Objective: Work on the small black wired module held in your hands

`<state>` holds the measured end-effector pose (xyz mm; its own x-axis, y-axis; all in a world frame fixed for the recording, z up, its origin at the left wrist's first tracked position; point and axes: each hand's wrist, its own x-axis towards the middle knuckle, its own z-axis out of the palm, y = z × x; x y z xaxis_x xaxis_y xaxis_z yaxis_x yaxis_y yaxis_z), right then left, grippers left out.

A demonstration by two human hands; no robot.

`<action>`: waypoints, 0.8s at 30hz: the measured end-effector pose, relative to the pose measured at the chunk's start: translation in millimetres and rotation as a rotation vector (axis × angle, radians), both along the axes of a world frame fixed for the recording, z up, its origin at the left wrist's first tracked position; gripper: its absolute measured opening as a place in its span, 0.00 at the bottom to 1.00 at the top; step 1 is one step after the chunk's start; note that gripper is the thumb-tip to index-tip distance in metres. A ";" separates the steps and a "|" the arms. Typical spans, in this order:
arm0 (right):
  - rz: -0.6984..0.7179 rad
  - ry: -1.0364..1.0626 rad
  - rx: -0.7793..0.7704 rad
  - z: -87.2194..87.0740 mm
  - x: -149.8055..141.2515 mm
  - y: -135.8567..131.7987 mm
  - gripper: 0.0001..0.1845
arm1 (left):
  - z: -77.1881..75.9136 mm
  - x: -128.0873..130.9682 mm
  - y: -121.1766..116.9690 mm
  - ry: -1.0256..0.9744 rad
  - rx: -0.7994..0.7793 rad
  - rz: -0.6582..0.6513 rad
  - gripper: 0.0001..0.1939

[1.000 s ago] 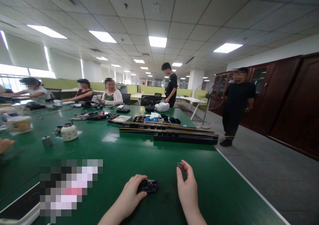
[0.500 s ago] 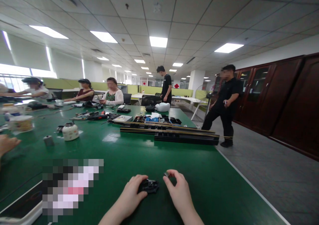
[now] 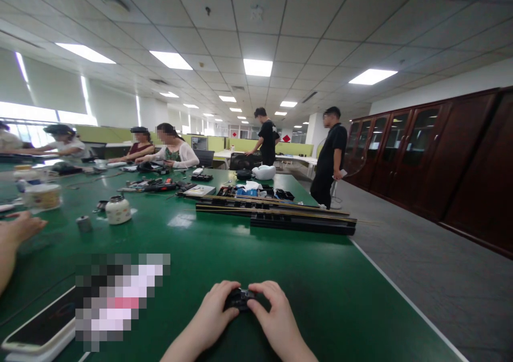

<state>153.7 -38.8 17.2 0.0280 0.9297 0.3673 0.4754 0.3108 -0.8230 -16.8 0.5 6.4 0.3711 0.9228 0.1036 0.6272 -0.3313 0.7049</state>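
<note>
My left hand (image 3: 216,308) grips the left end of a small black plastic housing (image 3: 239,301) between thumb and fingers, close to the near side of the green table (image 3: 192,260). The housing's upper side shows uneven inner parts, too small to name. At its right end, my right hand (image 3: 277,309) is closed in a pinch, fingertips against the housing. The small grey part that this hand carried is now covered by the fingers, and I cannot tell whether it sits inside the housing.
A phone (image 3: 46,319) lies at lower left beside a blurred-out patch. Another person's hand (image 3: 22,229) reaches in at left. A white jar (image 3: 118,211) and grey cylinder (image 3: 84,223) stand farther back. Long black rails (image 3: 304,225) with thin rods lie ahead. Several people are around.
My right hand has moved left and down with the small grey part, from apart to the housing's right end. My left hand keeps its grip. A standing person at right has walked left.
</note>
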 end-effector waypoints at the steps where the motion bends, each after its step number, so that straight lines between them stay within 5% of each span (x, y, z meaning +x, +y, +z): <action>1: 0.001 0.001 0.008 -0.7 0.0 0.7 0.10 | 0.4 0.2 -0.1 0.006 -0.001 0.000 0.23; 24: 0.012 -0.311 -0.123 -4.9 -2.6 2.2 0.12 | -1.3 1.7 -0.3 -0.029 0.011 -0.002 0.22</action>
<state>151.2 -36.6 12.2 -0.0796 0.9671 0.2418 0.7067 0.2258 -0.6705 -15.0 0.2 5.1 0.3695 0.9208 0.1249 0.6059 -0.3407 0.7189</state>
